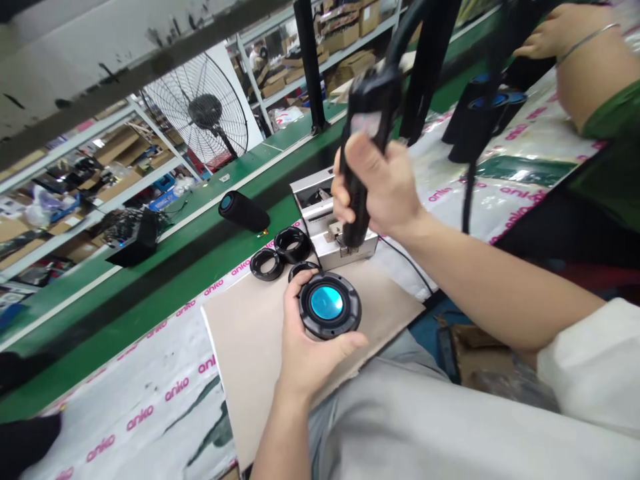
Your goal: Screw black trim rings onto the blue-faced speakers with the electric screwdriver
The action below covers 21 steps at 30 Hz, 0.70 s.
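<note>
My left hand (305, 347) is wrapped round a black round speaker (330, 304) with a shiny blue centre, its face turned up. My right hand (383, 187) grips a black electric screwdriver (357, 200) upright, thumb along its body. The driver's lower end is at the front of a silver metal screw feeder (327, 247); whether a screw is on the tip cannot be made out. Behind the speaker lie black rings (291, 245), one of them partly hidden by my left fingers. Under my left hand is a brown cardboard sheet (250, 347).
On the green conveyor (190, 280) lies a black cylindrical speaker (244, 211); a black box (133, 240) stands farther left. A large fan (205, 110) is behind. At right, a co-worker's arm (595, 60) reaches over dark cylinders (480, 113). A cable hangs from above.
</note>
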Each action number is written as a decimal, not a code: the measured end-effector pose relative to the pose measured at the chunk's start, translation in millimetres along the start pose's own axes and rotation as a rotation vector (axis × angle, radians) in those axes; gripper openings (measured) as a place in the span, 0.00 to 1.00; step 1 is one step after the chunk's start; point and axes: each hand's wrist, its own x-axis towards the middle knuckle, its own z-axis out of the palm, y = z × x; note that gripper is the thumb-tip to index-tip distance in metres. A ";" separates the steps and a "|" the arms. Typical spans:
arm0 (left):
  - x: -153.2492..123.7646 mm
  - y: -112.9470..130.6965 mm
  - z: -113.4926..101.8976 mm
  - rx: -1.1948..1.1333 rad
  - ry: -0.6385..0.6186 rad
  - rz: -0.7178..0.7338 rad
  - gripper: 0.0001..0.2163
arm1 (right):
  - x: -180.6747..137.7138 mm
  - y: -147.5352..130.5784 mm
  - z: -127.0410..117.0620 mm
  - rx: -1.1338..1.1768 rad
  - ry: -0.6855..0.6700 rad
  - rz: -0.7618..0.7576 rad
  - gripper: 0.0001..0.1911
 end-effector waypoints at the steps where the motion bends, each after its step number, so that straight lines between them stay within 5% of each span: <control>1: 0.1 0.1 -0.2 -0.004 -0.004 0.006 0.45 | 2.0 -3.4 1.8 0.003 0.022 -0.049 0.32; 9: 2.6 3.4 -0.1 0.046 -0.016 -0.010 0.47 | 0.1 13.9 5.0 -0.080 0.026 -0.100 0.30; 15: 1.4 2.6 -0.5 0.051 -0.017 0.026 0.43 | -3.9 4.2 1.5 -0.035 -0.002 0.053 0.33; 21: 1.0 2.1 -1.1 0.027 -0.043 0.065 0.40 | 9.6 -27.6 23.8 0.050 0.051 -0.194 0.32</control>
